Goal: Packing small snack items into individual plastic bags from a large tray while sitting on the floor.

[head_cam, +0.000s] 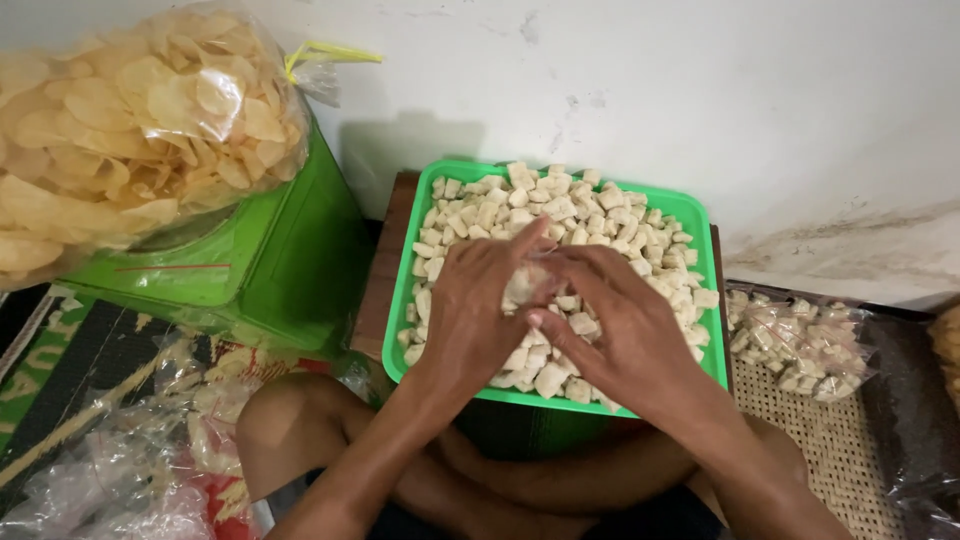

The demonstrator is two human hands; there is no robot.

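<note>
A: State the position of the hands.

B: The left hand [470, 310] and right hand [625, 335] meet over the middle of the green tray [700, 215]. The tray is filled with pale crackers [560, 210], cut in small blocks.

A: State the grip of each hand.

B: Both grips are closed, fingertips together, on a small clear bag [527, 283] held between the hands just above the crackers. The bag appears to hold a few crackers; its content is partly hidden by the fingers.

A: Where does the tray sit?

B: It rests on a dark stand against the white wall [700, 90], directly in front of the person's crossed legs.

A: List adjacent items.

B: Left: a green scale [290, 260] carrying a large clear sack of round chips [130, 120], tied with yellow string. Right: a packed bag of crackers [800, 345] on a woven mat [830, 450]. Lower left: loose plastic wrappers [110, 470] on the floor.
</note>
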